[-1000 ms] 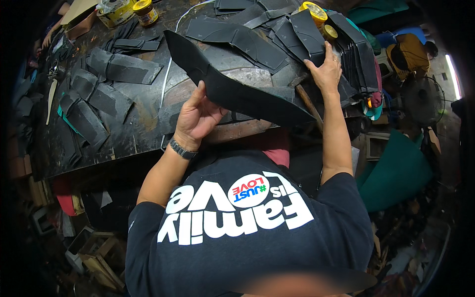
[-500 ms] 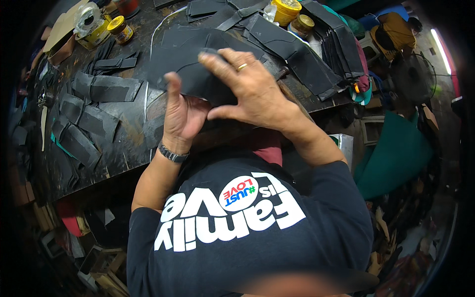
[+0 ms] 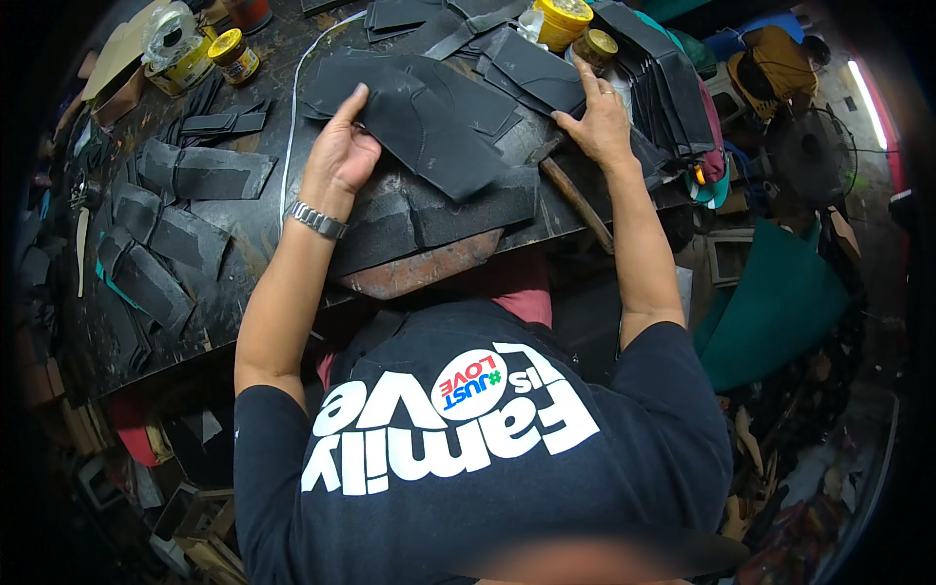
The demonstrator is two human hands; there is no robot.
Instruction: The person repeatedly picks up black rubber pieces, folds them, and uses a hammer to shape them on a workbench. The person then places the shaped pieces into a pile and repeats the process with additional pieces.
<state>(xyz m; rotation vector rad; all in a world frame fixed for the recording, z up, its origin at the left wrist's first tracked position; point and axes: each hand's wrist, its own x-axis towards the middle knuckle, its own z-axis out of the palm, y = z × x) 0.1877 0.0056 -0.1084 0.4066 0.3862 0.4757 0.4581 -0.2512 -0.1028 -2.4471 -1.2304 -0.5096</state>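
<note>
My left hand (image 3: 343,151) grips the upper left edge of a black sheet piece (image 3: 434,136) with a curved seam line, its thumb lying on top. That piece is held at a slant above other flat black pieces. Further right, my right hand (image 3: 603,122) lies with thumb and fingers spread across the end of a stack of black cut pieces (image 3: 534,76). A wooden-handled hammer (image 3: 577,203) rests just below this hand. Nearest me lies a black panel (image 3: 439,216) with a seam, beside a worn brown board (image 3: 429,263) at the table edge.
Several black strips and pieces (image 3: 210,171) lie scattered on the dark table (image 3: 249,229) at left. Yellow jars (image 3: 234,57) and a yellow tub (image 3: 564,19) stand at the back. Stacked black parts (image 3: 673,107) sit at right. Beyond are a fan (image 3: 814,151) and another person (image 3: 775,63).
My hands have moved apart. The right has gone right to the stack, and the left still has the black piece, now angled down to the right. The hammer and near panel now show.
</note>
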